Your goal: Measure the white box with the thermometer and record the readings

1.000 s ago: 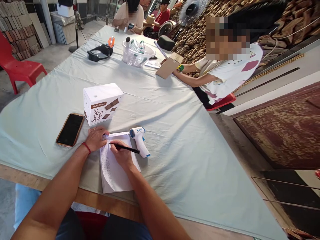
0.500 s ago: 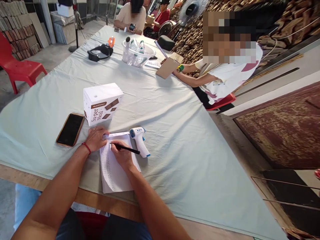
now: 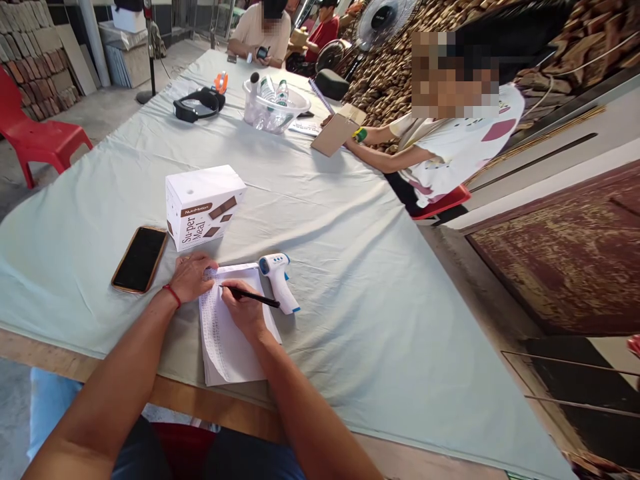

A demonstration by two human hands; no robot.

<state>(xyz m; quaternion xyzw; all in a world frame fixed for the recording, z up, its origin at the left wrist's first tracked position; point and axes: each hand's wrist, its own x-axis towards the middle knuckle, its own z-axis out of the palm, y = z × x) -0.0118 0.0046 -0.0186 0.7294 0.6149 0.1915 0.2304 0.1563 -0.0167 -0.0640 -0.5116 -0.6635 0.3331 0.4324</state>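
Observation:
A black pen (image 3: 256, 297) is pinched in my right hand (image 3: 243, 311), its tip on the notepad (image 3: 240, 353). Columns of small handwriting run down the left side of the white page, too small to read. My left hand (image 3: 193, 277), with a red cord at the wrist, rests across the pad's top left corner, fingers slightly bent and holding nothing. Just right of the pad lies a white and blue infrared thermometer (image 3: 279, 283). Beyond my left hand stands a white "Super Meal" box (image 3: 204, 208). A smartphone (image 3: 140, 259) with a dark screen lies to the left.
A pale cloth covers the table (image 3: 400, 347). Farther back are black headgear (image 3: 199, 105), an orange tape dispenser (image 3: 221, 82) and a plastic basin (image 3: 300, 103) of bottles. At the right edge a person holds a cardboard box (image 3: 335, 133). Two others sit beyond.
Both my hands, the pen and the notepad stay practically where they were. The person at the right has shifted their head slightly.

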